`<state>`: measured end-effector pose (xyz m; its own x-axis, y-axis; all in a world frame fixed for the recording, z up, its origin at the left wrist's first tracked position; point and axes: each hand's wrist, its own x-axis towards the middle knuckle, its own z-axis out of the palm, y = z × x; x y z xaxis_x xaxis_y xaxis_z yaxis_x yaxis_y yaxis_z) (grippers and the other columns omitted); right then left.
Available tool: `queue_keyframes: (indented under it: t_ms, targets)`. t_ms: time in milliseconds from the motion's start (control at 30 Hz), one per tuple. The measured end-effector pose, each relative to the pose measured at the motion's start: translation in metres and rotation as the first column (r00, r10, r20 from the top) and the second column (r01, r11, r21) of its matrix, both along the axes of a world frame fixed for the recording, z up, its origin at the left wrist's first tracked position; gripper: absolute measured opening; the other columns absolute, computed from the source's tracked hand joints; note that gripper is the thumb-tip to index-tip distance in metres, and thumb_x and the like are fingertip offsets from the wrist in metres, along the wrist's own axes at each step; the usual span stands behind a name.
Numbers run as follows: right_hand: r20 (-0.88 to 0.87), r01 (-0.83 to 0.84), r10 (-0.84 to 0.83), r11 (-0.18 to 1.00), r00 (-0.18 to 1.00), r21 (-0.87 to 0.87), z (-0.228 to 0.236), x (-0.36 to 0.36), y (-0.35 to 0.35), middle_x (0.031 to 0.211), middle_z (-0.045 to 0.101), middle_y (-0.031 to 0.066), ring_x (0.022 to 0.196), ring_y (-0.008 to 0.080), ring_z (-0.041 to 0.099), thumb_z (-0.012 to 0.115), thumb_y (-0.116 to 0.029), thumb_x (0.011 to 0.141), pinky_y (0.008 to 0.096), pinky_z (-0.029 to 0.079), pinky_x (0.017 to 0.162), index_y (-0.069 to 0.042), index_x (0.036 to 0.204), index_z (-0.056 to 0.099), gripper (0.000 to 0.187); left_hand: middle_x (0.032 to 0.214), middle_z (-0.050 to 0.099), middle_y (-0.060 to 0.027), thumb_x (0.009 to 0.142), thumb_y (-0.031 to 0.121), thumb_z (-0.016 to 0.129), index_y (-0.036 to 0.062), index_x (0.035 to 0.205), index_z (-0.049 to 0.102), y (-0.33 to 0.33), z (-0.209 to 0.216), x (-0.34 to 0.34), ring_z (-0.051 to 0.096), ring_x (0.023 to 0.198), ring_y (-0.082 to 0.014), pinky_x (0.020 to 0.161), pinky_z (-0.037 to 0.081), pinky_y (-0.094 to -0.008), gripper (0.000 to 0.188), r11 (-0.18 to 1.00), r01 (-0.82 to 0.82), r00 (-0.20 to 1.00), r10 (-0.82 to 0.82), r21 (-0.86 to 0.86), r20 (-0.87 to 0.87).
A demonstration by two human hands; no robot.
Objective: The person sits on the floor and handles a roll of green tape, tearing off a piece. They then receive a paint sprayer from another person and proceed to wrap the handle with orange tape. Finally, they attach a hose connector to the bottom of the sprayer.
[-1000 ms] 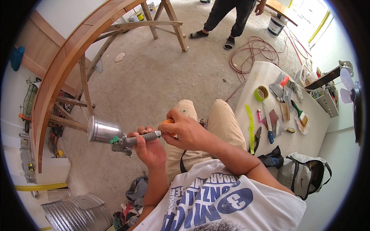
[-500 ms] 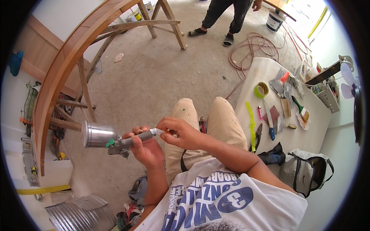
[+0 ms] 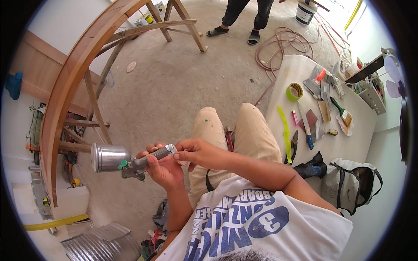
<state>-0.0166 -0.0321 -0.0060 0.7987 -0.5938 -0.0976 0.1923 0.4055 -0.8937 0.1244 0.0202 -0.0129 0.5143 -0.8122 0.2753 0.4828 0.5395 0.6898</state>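
My left hand [image 3: 167,173] is wrapped around the grey ridged handle of a spray gun [image 3: 140,164], palm up, above my left thigh. The gun lies on its side, with its shiny metal cup [image 3: 111,157] to the left and two green knobs below the cup. At the handle's right end sits a whitish band [image 3: 170,148] that looks like thin tape. My right hand [image 3: 197,152] closes its thumb and fingers at that end. Whatever lies between those fingertips is too small to make out.
On the bench [image 3: 278,82] at right lie a tape roll [image 3: 294,92], a knife [image 3: 306,130], pliers [image 3: 294,143] and a paintbrush [image 3: 342,111]. A backpack [image 3: 350,182] rests near it. Wooden trestles [image 3: 191,30] and a curved frame stand left. Across the floor, a person stands near a coiled hose [image 3: 285,45].
My right hand has shifted slightly left and down, its fingertips now tight against the handle's end. The gun stays in my left hand. My view has tilted a little.
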Motion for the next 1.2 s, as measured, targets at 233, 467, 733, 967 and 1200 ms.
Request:
queue_keyframes:
  t_ms: [233,467,733,967,1200]
  targets:
    - [-0.016,-0.094,0.098,0.98,0.995,0.173,0.008,-0.01,-0.008,0.1,0.062,0.0008,0.096,0.0129,0.058,0.06,-0.039,0.101,0.0329,0.054,0.076,-0.009,0.105,0.067,0.031,0.102,0.059,0.0047,0.095,0.028,0.072,0.0225,0.111,0.057,-0.003,0.0,-0.003,0.056,0.103,-0.0153,0.093,0.046,-0.0348,0.023,1.0,-0.013,1.0,0.013,-0.005,0.012]
    - [-0.127,-0.097,0.105,0.993,0.986,0.071,0.008,-0.011,-0.014,0.096,0.061,0.0014,0.092,0.013,0.056,0.058,-0.038,0.102,0.0323,0.052,0.074,-0.008,0.102,0.068,0.031,0.1,0.057,0.002,0.098,0.029,0.068,0.02,0.111,0.057,-0.001,-0.006,0.004,0.056,0.098,-0.0156,0.094,0.044,-0.0369,0.019,0.997,0.056,0.996,-0.053,-0.052,0.068]
    - [-0.207,0.045,-0.148,0.899,0.967,-0.435,0.008,-0.013,-0.02,0.096,0.058,0.0105,0.089,0.0194,0.059,0.06,-0.025,0.1,0.0331,0.048,0.074,-0.002,0.098,0.069,0.024,0.099,0.058,0.0005,0.096,0.028,0.07,0.02,0.115,0.057,-0.001,-0.009,0.006,0.059,0.097,-0.0167,0.095,0.043,-0.0386,0.024,0.991,0.117,0.983,-0.106,-0.065,0.15]
    - [-0.165,0.203,-0.355,0.795,0.92,-0.572,0.018,-0.018,-0.016,0.11,0.059,0.0142,0.096,0.0275,0.064,0.065,-0.016,0.097,0.0355,0.051,0.083,-0.001,0.105,0.069,0.017,0.099,0.057,0.0,0.096,0.027,0.069,0.0196,0.115,0.057,0.0,-0.005,0.002,0.057,0.096,-0.0167,0.094,0.044,-0.0389,0.024,0.984,0.169,0.976,-0.159,-0.062,0.15]
    - [-0.089,0.296,-0.481,0.664,0.872,-0.687,0.019,-0.02,-0.016,0.109,0.059,0.0141,0.094,0.0283,0.064,0.068,-0.013,0.094,0.0362,0.052,0.08,-0.002,0.104,0.069,0.015,0.1,0.057,-0.0006,0.096,0.027,0.07,0.0194,0.115,0.056,-0.003,-0.003,-0.001,0.056,0.097,-0.0173,0.095,0.042,-0.0384,0.025,0.987,0.145,0.979,-0.133,-0.07,0.156]
